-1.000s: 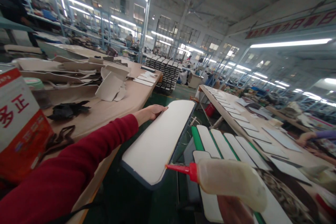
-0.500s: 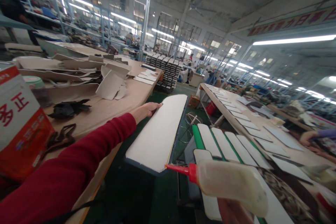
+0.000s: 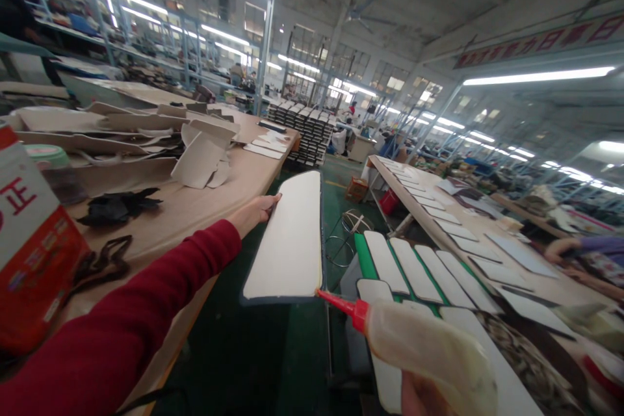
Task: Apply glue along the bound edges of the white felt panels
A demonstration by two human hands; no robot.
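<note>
A white panel with a dark edge (image 3: 292, 240) hangs in the air at the centre. My left hand (image 3: 256, 213) grips its upper left edge between thumb and fingers. At the lower right, my right hand (image 3: 423, 395) is wrapped round a cloudy squeeze bottle (image 3: 429, 344), which hides part of the fingers. The bottle's red nozzle (image 3: 344, 305) points left, its tip touching or very near the panel's lower right corner.
On the left, a brown-covered table (image 3: 195, 208) bears cut sheets, black scraps and an orange-white bag (image 3: 34, 247). White panels (image 3: 414, 270) lie on a green surface at right. Beyond is a long table (image 3: 455, 237) with panel rows and another person's arms (image 3: 575, 253).
The panel has turned more upright and shifted left along with my left hand. The nozzle tip has moved slightly up and right, staying at the panel's lower right corner.
</note>
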